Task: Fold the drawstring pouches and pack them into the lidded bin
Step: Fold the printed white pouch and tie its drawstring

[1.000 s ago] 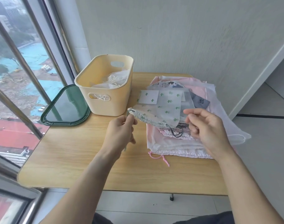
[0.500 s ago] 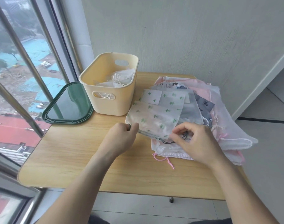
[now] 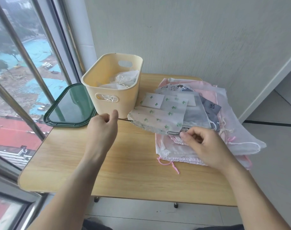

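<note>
A translucent pouch with green cactus prints (image 3: 159, 117) lies on top of a pile of pouches (image 3: 207, 130) at the right of the wooden table (image 3: 124, 163). My left hand (image 3: 103, 128) pinches the pouch's dark drawstring (image 3: 125, 120), pulled out taut to the left. My right hand (image 3: 202, 145) pinches the drawstring at the pouch's other end, resting on the pile. The cream bin (image 3: 113, 90) stands behind my left hand with white folded pouches (image 3: 123, 79) inside. Its dark green lid (image 3: 70, 107) lies flat to the left of the bin.
A window with metal bars (image 3: 25, 55) runs along the left edge of the table. A grey wall (image 3: 191, 39) stands just behind the table. A pink drawstring (image 3: 168, 164) trails from the pile onto the bare wood.
My left hand drew the dark drawstring out to the left. My right hand came down onto the pile and took the string at the pouch's right end. The view shifted left.
</note>
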`<move>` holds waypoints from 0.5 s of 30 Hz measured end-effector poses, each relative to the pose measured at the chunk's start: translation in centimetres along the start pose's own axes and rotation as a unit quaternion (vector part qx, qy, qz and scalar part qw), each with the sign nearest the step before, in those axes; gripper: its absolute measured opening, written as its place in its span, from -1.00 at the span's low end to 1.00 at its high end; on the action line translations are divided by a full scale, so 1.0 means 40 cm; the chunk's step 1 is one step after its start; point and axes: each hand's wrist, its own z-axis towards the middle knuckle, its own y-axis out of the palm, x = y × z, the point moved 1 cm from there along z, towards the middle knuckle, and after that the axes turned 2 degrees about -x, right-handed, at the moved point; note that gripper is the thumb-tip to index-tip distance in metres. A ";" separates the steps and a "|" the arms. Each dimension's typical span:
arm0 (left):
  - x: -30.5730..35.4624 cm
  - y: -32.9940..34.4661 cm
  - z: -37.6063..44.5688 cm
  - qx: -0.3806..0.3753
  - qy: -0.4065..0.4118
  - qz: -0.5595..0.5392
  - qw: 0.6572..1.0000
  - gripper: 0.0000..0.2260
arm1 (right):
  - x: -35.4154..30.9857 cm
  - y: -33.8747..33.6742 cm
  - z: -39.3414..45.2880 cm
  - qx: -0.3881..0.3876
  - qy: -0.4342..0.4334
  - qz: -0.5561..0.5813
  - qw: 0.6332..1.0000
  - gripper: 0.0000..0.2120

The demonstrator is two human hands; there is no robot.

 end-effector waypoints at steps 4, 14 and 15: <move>0.005 0.000 -0.004 0.013 -0.037 -0.107 0.993 -0.65 | -0.005 -0.026 0.000 0.148 0.043 0.192 0.969 -0.58; 0.012 0.013 -0.020 -0.038 -0.053 -0.296 0.953 -0.53 | -0.026 -0.023 0.003 0.166 0.089 0.668 0.720 -0.53; 0.018 0.016 -0.027 -0.045 -0.035 -0.306 0.950 -0.51 | -0.035 -0.012 0.002 0.162 0.075 0.685 0.707 -0.55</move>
